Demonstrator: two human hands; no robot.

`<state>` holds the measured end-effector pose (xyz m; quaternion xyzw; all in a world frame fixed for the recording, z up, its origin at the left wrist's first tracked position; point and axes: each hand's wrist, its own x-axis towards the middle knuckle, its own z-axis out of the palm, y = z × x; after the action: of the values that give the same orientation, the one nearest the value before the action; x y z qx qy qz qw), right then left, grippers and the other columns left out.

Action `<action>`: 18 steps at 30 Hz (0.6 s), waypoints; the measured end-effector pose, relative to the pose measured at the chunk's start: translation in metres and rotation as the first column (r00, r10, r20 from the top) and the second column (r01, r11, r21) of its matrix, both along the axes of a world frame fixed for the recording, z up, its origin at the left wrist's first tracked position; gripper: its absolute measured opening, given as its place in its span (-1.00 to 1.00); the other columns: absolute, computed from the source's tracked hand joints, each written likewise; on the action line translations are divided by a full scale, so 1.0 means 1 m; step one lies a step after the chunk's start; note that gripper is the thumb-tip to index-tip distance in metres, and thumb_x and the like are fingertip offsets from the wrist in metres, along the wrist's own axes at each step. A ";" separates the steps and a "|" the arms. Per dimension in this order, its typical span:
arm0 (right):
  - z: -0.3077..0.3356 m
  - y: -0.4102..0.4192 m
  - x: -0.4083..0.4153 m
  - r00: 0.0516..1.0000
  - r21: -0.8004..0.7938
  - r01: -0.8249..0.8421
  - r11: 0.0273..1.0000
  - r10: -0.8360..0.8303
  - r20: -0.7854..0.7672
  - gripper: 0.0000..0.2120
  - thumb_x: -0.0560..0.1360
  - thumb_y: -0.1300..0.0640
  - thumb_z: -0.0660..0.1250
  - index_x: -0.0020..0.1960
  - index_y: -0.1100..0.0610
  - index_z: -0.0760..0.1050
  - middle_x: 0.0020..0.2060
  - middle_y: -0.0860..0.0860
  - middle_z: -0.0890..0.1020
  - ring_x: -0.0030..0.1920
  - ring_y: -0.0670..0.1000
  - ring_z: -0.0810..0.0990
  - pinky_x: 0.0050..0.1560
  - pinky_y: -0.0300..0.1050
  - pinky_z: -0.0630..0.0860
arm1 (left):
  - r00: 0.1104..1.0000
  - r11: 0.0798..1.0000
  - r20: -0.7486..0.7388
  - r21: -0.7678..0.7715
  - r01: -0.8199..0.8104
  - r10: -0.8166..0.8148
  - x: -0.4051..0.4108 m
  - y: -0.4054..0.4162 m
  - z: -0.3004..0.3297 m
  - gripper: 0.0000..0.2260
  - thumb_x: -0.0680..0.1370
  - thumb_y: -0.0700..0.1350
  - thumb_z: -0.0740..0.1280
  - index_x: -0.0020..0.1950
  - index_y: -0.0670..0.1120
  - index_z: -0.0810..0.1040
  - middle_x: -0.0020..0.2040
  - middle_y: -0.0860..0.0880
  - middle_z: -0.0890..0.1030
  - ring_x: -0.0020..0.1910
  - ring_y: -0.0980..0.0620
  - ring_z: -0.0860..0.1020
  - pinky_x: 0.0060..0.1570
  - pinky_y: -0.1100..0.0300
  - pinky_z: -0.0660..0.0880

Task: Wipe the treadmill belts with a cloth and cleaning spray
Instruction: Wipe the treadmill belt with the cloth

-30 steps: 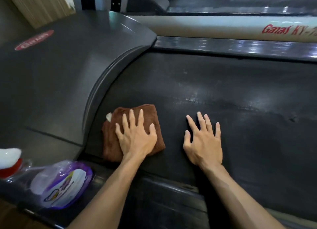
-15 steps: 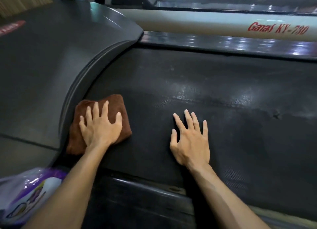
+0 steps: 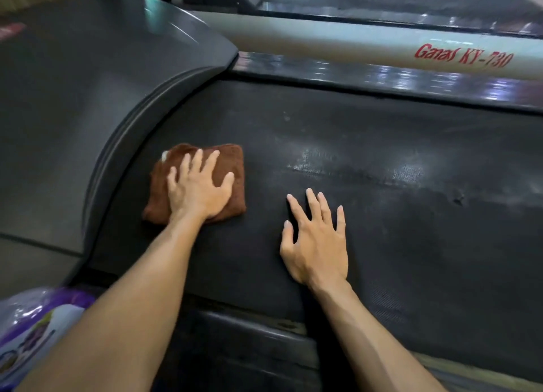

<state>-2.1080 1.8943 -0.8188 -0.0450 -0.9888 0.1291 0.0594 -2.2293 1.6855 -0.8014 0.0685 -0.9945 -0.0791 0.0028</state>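
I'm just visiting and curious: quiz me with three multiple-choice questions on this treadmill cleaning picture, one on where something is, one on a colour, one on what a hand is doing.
1. Where does the cloth lie?
A. on the belt near the curved motor cover
B. on the white side rail
C. on the floor

2. What colour is the cloth?
A. blue
B. brown
C. yellow

3. What is the right hand doing?
A. gripping a spray bottle
B. pinching the cloth
C. lying flat on the bare belt

Answers:
1 A: the cloth sits on the dark belt beside the cover's curved edge.
2 B: it is plainly brown.
3 C: its fingers are spread on the belt, apart from the cloth, while the left hand presses the cloth.
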 end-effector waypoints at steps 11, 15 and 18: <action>0.000 -0.001 0.001 1.000 -0.012 0.013 1.000 -0.013 -0.025 -0.40 0.61 -0.13 -0.02 0.65 -0.12 0.20 0.66 0.04 0.15 0.67 0.06 0.02 0.63 0.24 -0.10 | 0.997 0.996 -0.007 -0.048 -0.075 0.075 0.079 0.022 0.000 -0.36 0.61 0.29 0.04 0.67 0.16 0.02 0.68 0.00 0.02 0.65 -0.05 -0.07 0.57 -0.15 -0.11; 0.000 0.001 -0.001 1.000 -0.009 0.004 1.000 -0.004 -0.008 -0.41 0.62 -0.13 0.01 0.65 -0.14 0.18 0.67 0.03 0.14 0.67 0.06 -0.01 0.63 0.22 -0.15 | 0.993 0.993 0.000 -0.010 0.120 -0.120 0.031 0.051 -0.001 -0.39 0.62 0.30 0.01 0.66 0.20 0.02 0.68 0.04 0.00 0.65 0.00 -0.10 0.59 -0.13 -0.13; 0.003 0.000 0.000 1.000 -0.016 -0.004 1.000 0.004 -0.002 -0.42 0.63 -0.13 0.01 0.66 -0.15 0.16 0.67 0.02 0.12 0.67 0.04 -0.03 0.63 0.21 -0.16 | 0.992 0.992 0.015 0.014 0.129 -0.129 0.002 0.044 0.000 -0.40 0.62 0.31 0.01 0.66 0.21 0.05 0.68 0.06 0.00 0.65 0.03 -0.10 0.59 -0.11 -0.13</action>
<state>-2.1076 1.8943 -0.8155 -0.0435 -0.9878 0.1371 0.0596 -2.2277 1.7292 -0.8011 0.0047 -0.9963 -0.0849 -0.0106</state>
